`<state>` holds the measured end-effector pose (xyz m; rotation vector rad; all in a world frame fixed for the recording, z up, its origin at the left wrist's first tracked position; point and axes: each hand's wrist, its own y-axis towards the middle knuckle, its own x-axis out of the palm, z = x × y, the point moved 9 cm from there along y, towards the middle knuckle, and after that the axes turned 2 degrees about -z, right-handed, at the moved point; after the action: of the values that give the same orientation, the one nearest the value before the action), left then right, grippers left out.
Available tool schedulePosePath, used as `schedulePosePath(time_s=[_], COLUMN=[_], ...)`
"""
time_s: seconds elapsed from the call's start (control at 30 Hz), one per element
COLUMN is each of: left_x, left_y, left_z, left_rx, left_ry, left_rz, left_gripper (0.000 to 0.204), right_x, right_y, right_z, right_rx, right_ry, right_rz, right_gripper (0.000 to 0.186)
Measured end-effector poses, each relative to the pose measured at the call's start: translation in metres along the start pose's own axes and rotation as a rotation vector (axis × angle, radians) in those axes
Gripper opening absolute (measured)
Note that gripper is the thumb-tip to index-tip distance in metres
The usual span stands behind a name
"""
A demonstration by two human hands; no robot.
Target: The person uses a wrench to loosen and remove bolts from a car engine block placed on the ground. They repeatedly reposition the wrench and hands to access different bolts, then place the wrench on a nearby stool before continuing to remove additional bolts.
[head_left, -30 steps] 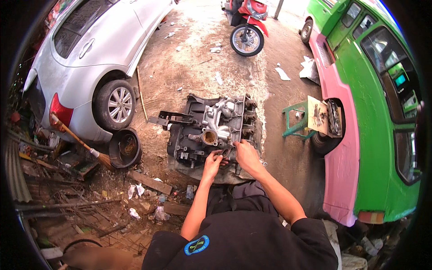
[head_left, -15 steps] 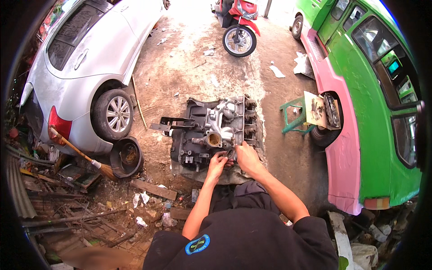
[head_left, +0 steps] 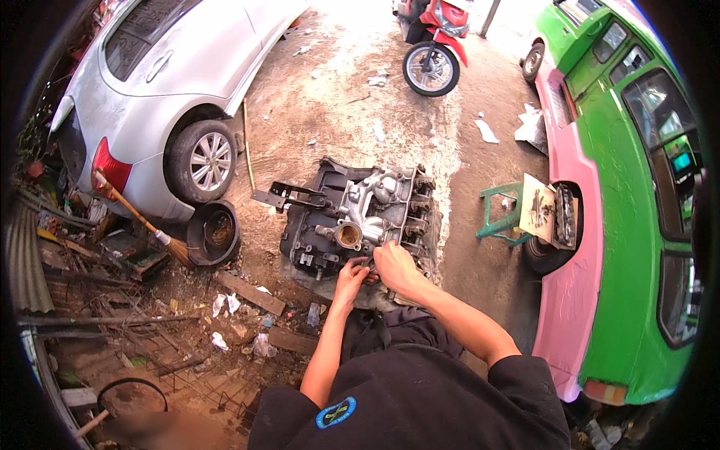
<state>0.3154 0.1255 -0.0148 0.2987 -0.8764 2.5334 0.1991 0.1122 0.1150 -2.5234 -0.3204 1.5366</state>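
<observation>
An engine (head_left: 306, 238) with black and grey metal parts lies on the ground in front of me. A silver intake manifold (head_left: 369, 217) runs across its top, with a round opening towards me. At the engine's near edge, my left hand (head_left: 351, 280) has its fingers bent and drawn together just below that opening. Beside it, my right hand (head_left: 397, 268) is closed, knuckles up, against the manifold's near end. The two hands almost meet. Whatever lies between their fingers is too small and covered to name.
A silver car (head_left: 169, 90) stands at left, near a broom (head_left: 139, 219) and a black tub (head_left: 214, 236). At right, a green stool (head_left: 499, 214) bears a board (head_left: 537, 210) with small metal parts, beside a green-and-pink van (head_left: 574, 292). A red motorcycle (head_left: 439, 45) is ahead; scrap wood (head_left: 251, 292) lies near left.
The whole view has shifted and tilted slightly, with the vehicles at right sitting lower. Both hands stay at the engine's near edge, fingers still closed.
</observation>
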Motion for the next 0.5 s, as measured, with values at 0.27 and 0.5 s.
schedulePosePath(time_s=[0.27,0.5], left_x=[0.003,-0.007], left_y=[0.003,0.019], left_z=[0.005,0.003], left_rx=[0.05,-0.05], left_ry=[0.024,0.146], left_rz=[0.049,-0.077], left_gripper=[0.042,0.046], right_x=[0.014,-0.001], right_y=[-0.012,0.031], right_z=[-0.001,0.048], right_rx=[0.045,-0.217], right_ry=[-0.254,-0.423], right_rz=[0.057,-0.075], right_gripper=[0.024,0.022])
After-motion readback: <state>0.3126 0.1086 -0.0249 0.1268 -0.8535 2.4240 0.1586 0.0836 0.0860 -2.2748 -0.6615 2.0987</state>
